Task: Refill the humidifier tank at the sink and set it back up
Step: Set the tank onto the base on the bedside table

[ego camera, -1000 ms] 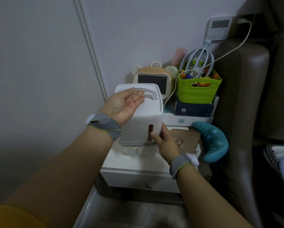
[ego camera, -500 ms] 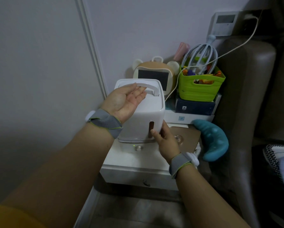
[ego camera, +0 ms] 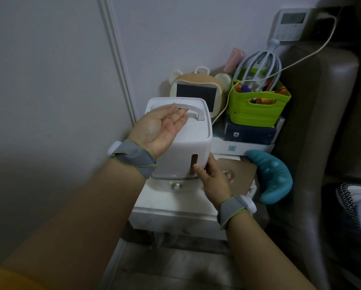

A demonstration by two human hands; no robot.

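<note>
The white humidifier tank (ego camera: 188, 143) stands upright over its base (ego camera: 176, 187), which shows a green light and a round button, on a white nightstand (ego camera: 175, 214). My left hand (ego camera: 158, 130) is palm up at the tank's top left, its fingers tucked under the curved handle (ego camera: 194, 107). My right hand (ego camera: 214, 181) grips the tank's lower right corner beside a dark slot. I cannot tell whether the tank rests on the base or sits just above it.
Behind the tank are a bear-shaped screen device (ego camera: 196, 95), a green basket (ego camera: 257, 109) on a dark box (ego camera: 248, 133), and a white cable (ego camera: 301, 59). A teal massager (ego camera: 273, 176) lies to the right against a brown padded headboard (ego camera: 313, 122). A wall runs along the left.
Both hands stay on the tank. My left fingers have slid a little further under the handle, and the view has shifted slightly downward.
</note>
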